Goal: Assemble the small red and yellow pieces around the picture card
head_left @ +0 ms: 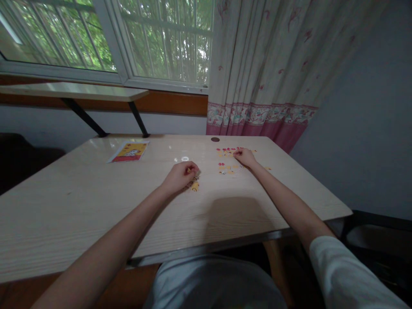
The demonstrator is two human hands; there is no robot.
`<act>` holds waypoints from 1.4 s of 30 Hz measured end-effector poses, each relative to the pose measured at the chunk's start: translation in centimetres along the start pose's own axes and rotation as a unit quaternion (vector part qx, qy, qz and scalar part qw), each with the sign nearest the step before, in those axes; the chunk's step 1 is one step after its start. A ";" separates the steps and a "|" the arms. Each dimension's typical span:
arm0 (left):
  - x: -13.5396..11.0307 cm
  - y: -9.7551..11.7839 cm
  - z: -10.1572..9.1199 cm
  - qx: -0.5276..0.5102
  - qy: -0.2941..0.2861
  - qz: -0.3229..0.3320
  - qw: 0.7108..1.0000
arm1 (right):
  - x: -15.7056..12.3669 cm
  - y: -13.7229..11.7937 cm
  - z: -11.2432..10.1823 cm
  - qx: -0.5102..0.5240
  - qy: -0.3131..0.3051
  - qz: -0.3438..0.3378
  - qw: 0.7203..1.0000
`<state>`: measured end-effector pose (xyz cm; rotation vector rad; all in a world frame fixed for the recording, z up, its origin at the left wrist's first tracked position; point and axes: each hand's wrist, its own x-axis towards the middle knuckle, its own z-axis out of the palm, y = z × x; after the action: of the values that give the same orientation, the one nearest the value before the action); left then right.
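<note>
My left hand [180, 177] is raised just above the middle of the table, its fingers closed in a pinch on a small yellow jigsaw piece [189, 171]. Right beside and below it lies a small group of yellow jigsaw pieces [195, 186], partly hidden by the hand. Farther right, my right hand [245, 157] reaches to the back row of jigsaw pieces [222, 152], red and yellow. Its fingertips are pressed together there; whatever they hold is too small to make out. A second row of jigsaw pieces [226, 170] lies nearer, partly behind my right wrist.
A yellow and red picture sheet [130, 152] lies at the back left of the wooden table [96, 214]. Behind it stands a raised shelf [74, 91] on black legs. A round dark cable cover [215, 139] sits near the back edge, below the curtain [254, 77].
</note>
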<state>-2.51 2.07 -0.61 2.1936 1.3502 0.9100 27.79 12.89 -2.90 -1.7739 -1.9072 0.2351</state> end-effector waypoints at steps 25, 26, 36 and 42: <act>-0.4 -0.4 -1.8 0.082 -0.201 0.147 0.965 | -9.3 -9.3 -0.2 0.035 -0.090 -0.367 0.925; -0.4 -0.4 -1.8 0.082 -0.202 0.148 0.965 | -9.4 -9.4 -0.2 0.035 -0.091 -0.368 0.925; -0.1 -0.9 -2.1 0.085 -0.213 0.160 0.960 | -9.5 -9.3 -0.3 0.038 -0.105 -0.369 0.923; -0.4 -0.4 -2.0 0.068 -0.201 0.156 0.965 | -9.6 -9.5 -0.4 0.039 -0.111 -0.370 0.922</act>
<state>-4.25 1.92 0.42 2.5680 0.9155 0.4353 19.69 2.28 -0.58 -0.8949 -2.5361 0.2332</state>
